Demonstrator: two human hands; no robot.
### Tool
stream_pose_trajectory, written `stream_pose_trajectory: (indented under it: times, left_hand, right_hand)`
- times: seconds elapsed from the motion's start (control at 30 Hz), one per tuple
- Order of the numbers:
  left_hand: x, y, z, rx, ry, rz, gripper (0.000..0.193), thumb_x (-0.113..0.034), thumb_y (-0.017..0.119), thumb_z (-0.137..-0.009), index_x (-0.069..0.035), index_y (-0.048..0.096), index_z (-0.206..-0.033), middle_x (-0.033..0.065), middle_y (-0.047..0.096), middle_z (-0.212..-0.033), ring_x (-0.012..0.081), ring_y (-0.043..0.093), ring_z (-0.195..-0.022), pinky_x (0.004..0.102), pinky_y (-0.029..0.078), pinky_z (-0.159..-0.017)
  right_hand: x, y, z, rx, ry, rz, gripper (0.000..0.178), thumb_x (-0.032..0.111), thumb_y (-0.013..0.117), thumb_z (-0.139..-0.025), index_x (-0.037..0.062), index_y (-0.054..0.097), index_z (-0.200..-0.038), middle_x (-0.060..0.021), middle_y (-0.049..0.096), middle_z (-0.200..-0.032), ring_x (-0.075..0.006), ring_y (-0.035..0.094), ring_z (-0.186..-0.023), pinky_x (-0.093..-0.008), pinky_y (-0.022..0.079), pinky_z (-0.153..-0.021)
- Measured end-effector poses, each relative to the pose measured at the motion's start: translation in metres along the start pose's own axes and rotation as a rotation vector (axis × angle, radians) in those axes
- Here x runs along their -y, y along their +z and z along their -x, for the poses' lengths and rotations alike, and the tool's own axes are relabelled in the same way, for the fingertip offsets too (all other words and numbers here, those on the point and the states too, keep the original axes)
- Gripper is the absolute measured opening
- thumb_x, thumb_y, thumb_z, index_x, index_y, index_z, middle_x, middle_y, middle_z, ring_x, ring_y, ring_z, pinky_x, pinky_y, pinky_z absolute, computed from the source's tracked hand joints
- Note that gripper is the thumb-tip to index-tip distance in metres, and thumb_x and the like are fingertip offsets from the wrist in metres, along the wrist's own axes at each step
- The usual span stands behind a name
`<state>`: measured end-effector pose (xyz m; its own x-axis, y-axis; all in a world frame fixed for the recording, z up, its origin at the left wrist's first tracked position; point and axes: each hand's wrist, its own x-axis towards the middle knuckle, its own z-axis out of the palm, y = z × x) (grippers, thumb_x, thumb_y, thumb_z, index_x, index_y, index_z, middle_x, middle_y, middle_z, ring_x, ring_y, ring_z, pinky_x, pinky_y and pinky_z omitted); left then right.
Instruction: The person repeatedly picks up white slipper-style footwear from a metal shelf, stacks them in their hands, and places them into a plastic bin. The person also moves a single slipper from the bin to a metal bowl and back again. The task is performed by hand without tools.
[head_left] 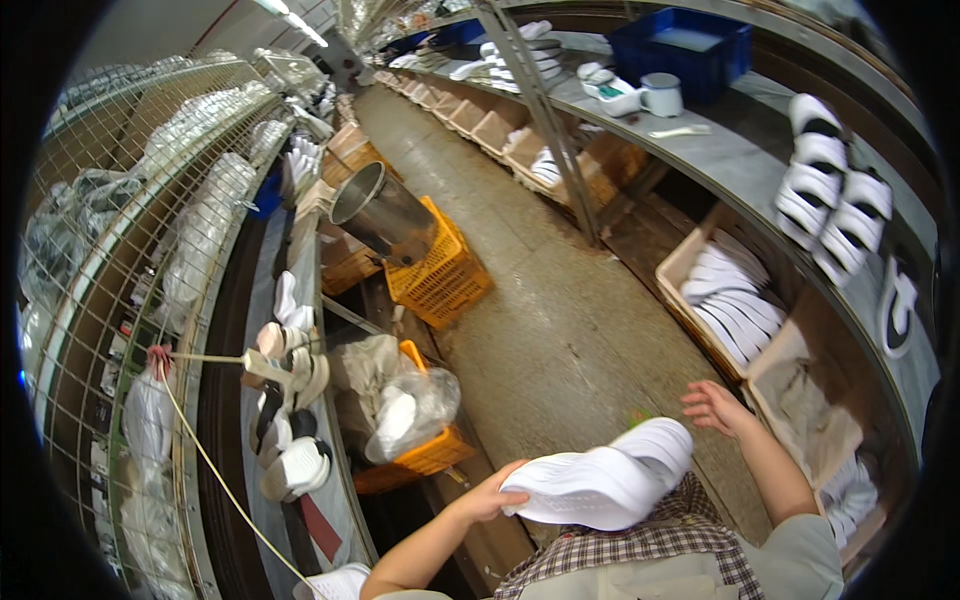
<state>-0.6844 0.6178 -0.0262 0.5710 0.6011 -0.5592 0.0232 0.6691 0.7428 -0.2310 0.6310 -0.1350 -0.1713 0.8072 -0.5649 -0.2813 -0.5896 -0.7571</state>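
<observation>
My left hand [497, 492] is closed round one end of a small bundle of white shoe soles [590, 488], held in front of my checked apron [620, 562]. Their thick, wavy side faces up, and the far end of the bundle reaches toward my right side. Past that end, my right hand [714, 408] hovers over the floor with fingers apart and nothing in it. The nearest thing to it is a bin of white soles [735, 300] on the right. How many soles the bundle holds I cannot tell.
A curved grey bench [760, 175] on the right carries stacked white soles [835, 190], a mug [661, 95] and a blue crate [680, 50]. On the left stand a wire mesh rack [150, 240], yellow crates [445, 270], a metal bucket [385, 215] and a shelf of shoes [297, 468].
</observation>
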Motion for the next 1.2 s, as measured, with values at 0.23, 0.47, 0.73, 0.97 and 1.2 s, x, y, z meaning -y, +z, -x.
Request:
stream_pose_trajectory:
  times: [0.23,0.47,0.73,0.97,1.2]
  left_hand:
    - [-0.089,-0.066,-0.041,-0.561,0.242,0.366,0.073,-0.030,0.069,-0.079,-0.004,0.031,-0.136,0.0127,0.050,-0.127,0.0319,0.049,-0.117,0.0504,0.041,-0.098]
    - [-0.216,-0.156,-0.114,-0.502,0.613,0.588,0.086,-0.056,0.050,-0.086,-0.006,0.012,-0.144,0.0179,0.025,-0.145,0.0403,0.028,-0.131,0.0599,0.029,-0.102]
    - [-0.384,-0.394,-0.170,-0.702,0.752,0.563,0.073,-0.049,0.051,-0.088,-0.005,0.024,-0.140,0.0172,0.037,-0.139,0.0389,0.041,-0.123,0.0594,0.039,-0.096]
    - [-0.603,-0.682,-0.247,-1.188,0.850,-0.114,0.055,-0.021,0.061,-0.088,-0.004,0.033,-0.132,0.0136,0.046,-0.126,0.0274,0.052,-0.105,0.0417,0.049,-0.078]
    - [-0.681,-0.923,-0.372,-1.439,0.814,-0.716,0.059,-0.018,0.071,-0.076,0.004,0.047,-0.124,0.0244,0.057,-0.112,0.0350,0.056,-0.103,0.0402,0.042,-0.090]
  right_hand:
    - [-0.012,-0.028,-0.112,-0.278,0.330,-0.208,0.035,0.042,0.052,-0.091,0.0097,0.050,-0.103,-0.0039,0.056,-0.091,-0.0176,0.058,-0.078,-0.0313,0.043,-0.059]
    - [0.050,0.033,-0.227,-0.192,0.434,0.265,0.032,0.039,0.053,-0.090,0.0104,0.051,-0.105,-0.0035,0.058,-0.092,-0.0161,0.058,-0.080,-0.0312,0.044,-0.060]
    - [0.081,0.069,-0.373,-0.450,0.270,0.184,0.018,0.025,0.055,-0.090,0.0073,0.053,-0.093,-0.0045,0.055,-0.070,-0.0128,0.052,-0.055,-0.0269,0.039,-0.044]
    - [0.095,0.160,-0.439,-0.410,0.496,0.634,0.018,0.020,0.059,-0.087,0.0023,0.054,-0.090,-0.0070,0.057,-0.075,-0.0148,0.055,-0.058,-0.0308,0.045,-0.051]
    - [0.157,0.241,-0.461,-0.601,0.506,0.377,0.023,0.012,0.066,-0.080,-0.0008,0.054,-0.095,-0.0091,0.058,-0.080,-0.0172,0.058,-0.068,-0.0301,0.050,-0.057]
